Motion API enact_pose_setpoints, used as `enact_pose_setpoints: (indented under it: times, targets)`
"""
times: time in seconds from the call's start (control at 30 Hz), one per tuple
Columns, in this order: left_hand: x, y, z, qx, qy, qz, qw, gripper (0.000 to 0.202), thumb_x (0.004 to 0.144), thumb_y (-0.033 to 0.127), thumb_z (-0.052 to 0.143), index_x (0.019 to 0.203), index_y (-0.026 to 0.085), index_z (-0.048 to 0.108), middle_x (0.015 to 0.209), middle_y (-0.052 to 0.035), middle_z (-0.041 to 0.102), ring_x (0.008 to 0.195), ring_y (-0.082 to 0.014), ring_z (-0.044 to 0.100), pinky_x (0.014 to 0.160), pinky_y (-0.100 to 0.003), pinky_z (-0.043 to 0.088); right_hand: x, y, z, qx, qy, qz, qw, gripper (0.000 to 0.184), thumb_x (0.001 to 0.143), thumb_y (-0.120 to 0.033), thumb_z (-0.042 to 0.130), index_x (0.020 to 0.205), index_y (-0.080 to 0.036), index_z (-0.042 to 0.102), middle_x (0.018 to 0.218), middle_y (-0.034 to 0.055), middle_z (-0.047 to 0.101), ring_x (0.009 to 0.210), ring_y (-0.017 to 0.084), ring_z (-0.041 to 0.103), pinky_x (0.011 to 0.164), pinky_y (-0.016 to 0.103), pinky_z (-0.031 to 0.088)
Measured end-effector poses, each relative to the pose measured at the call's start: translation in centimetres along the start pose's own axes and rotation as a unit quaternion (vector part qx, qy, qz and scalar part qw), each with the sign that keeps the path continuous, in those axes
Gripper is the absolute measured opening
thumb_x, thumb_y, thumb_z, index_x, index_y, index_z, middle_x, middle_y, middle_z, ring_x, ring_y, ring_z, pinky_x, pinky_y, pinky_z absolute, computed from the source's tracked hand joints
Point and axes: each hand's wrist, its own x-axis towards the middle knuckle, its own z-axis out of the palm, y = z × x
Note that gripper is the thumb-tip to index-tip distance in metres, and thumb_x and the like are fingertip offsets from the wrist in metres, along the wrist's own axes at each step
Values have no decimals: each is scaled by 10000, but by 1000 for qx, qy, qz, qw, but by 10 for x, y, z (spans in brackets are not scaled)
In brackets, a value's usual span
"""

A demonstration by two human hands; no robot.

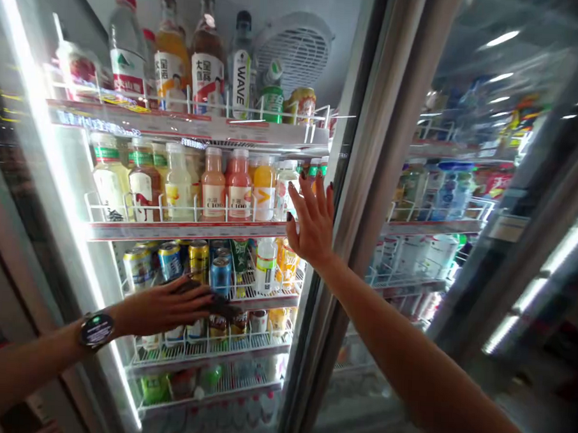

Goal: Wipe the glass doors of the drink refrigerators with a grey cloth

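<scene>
The left hand (163, 307) and right hand (314, 223) are empty, fingers extended, apparently flat on the glass cooler door (352, 181). Canned drinks (220, 276) stand just behind the left fingers. Hazard: hard pressure could shift the door.

glossy glass door (473, 52), metal frame (373, 150), shiny aluminium cans (169, 261), smooth plastic bottles (214, 184)

Bright white light from a vertical lamp strip (47, 148) inside the cooler (363, 149), hard glare on the glass door (491, 72), curved distortion toward the frame edges, soft blur at lower right, dim lower left corner
</scene>
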Motion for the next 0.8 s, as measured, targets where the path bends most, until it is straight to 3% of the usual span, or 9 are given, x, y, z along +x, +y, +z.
enact_pose_setpoints:
  times: [0.13,0.2,0.27,0.33,0.4,0.53,0.6,0.7,0.8]
  targets:
    - [-33,-76,-54,7,33,-45,998,471,1020,412,517,1490,404,549,1596,52,520,1559,-172,387,1372,-483,58,-1,1,1,16,1,-7,1000,805,1028,-293,341,1678,-340,-133,1797,-13,75,1658,333,16,1307,693,196]
    - [-24,-121,-93,59,79,-181,978,506,1013,441,497,1511,359,532,1689,51,374,1604,-232,294,1362,-542,82,0,1,2,35,27,-17,999,797,1022,-285,355,1688,-340,-80,1796,-19,87,1658,328,29,1306,686,200]
    - [-5,-143,-117,103,125,-346,924,582,1006,478,484,1562,308,468,1746,37,234,1631,-268,206,1353,-565,108,1,1,3,47,48,-22,998,785,1021,-276,371,1694,-343,-27,1795,-29,96,1658,317,41,1312,669,204]
    - [8,-130,-114,120,160,-440,875,630,1012,505,467,1580,236,439,1763,-10,178,1633,-313,173,1326,-611,143,1,1,4,52,53,-20,997,786,1017,-273,388,1694,-355,-3,1792,-38,110,1657,317,60,1315,666,198]
    - [7,-88,-86,115,155,-432,881,601,1023,504,484,1546,209,495,1752,-56,220,1621,-351,197,1304,-657,156,0,1,4,55,46,-13,997,795,1012,-271,397,1692,-369,-2,1790,-38,126,1654,329,79,1311,680,191]
    - [-44,16,-4,68,71,-249,964,484,960,511,652,1417,351,634,1586,-21,544,1655,-247,91,1355,-586,28,-1,1,3,51,38,-8,998,800,1006,-263,405,1694,-366,10,1788,-28,142,1651,343,86,1303,699,191]
    - [-70,36,13,42,26,-131,990,477,916,493,712,1376,378,656,1519,24,611,1659,-198,42,1364,-536,-42,0,0,3,51,46,-15,998,794,1007,-257,401,1695,-360,19,1789,-32,131,1653,335,74,1305,697,198]
    - [-75,-1,-12,40,8,-96,995,501,911,441,713,1401,367,640,1568,31,563,1650,-208,136,1368,-517,-18,0,-1,2,58,56,-23,996,787,1009,-247,400,1695,-353,30,1792,-43,100,1656,319,49,1314,680,205]
    - [-33,-80,-74,120,92,-259,954,537,993,382,577,1525,328,524,1705,-20,357,1621,-301,237,1332,-632,107,0,-1,2,53,49,-17,997,806,1005,-242,409,1696,-351,7,1792,-38,97,1655,323,57,1314,681,208]
